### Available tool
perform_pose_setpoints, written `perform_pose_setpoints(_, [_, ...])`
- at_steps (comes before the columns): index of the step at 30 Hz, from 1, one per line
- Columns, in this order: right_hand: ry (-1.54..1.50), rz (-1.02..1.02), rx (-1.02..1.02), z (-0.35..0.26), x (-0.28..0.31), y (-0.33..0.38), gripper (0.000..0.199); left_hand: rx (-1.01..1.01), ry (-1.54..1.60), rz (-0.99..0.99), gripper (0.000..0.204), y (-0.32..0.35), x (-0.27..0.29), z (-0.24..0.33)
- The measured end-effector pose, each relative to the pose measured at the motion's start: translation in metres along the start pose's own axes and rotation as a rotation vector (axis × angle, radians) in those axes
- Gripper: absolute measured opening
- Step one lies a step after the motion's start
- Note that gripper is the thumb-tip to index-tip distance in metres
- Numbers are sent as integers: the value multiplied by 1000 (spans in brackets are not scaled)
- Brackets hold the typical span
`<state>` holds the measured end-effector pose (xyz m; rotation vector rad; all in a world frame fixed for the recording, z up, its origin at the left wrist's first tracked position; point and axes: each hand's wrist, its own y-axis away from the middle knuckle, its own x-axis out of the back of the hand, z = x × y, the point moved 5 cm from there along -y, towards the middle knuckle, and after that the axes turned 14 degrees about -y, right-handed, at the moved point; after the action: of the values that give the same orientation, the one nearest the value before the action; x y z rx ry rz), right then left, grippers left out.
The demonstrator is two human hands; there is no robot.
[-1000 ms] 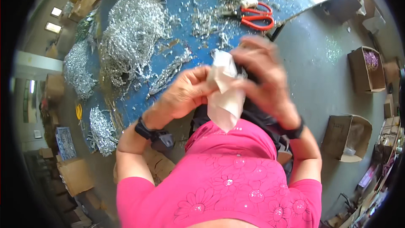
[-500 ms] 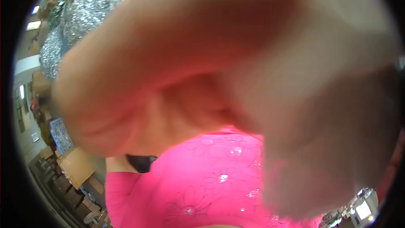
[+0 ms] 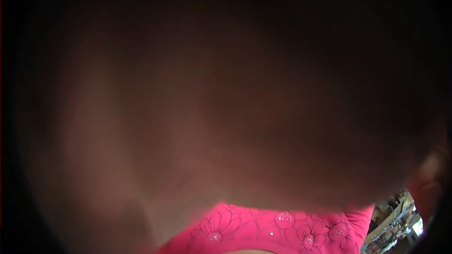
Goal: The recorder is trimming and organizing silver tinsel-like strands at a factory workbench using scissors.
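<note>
A dark, blurred hand [image 3: 188, 136] very close to the camera fills most of the head view. Which of my hands it is, I cannot tell, and its fingers do not show clearly. At the right edge there is another patch of skin [image 3: 429, 174], part of a hand or an arm, too smeared to make out. No held object can be seen. Below the covering hand shows my bright pink top [image 3: 254, 230], printed with outlined flowers with shiny centres.
Cluttered shelves or stacked goods [image 3: 391, 228] appear at the lower right, beside a bright light patch [image 3: 417, 227]. Everything else around me is hidden behind the hand.
The skin in front of the camera now covers far more of the view and looks much darker. The silvery tinsel-like bundles and the boxes on the left are no longer visible.
</note>
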<state>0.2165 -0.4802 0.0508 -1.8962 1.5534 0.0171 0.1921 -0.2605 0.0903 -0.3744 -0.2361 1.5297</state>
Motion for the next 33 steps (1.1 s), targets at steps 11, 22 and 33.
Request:
perform_pose_setpoints(11, [-155, 71, -15, 6, -12, 0, 77, -207, -66, 198, 30, 23, 21, -1])
perform_pose_setpoints(22, [-369, 189, 10, 25, -29, -3, 87, -426, -191, 329, 37, 35, 45, 16])
perform_pose_setpoints(33, [-547, 187, 0, 29, -55, -40, 96, -651, -494, 372, 38, 38, 39, 48])
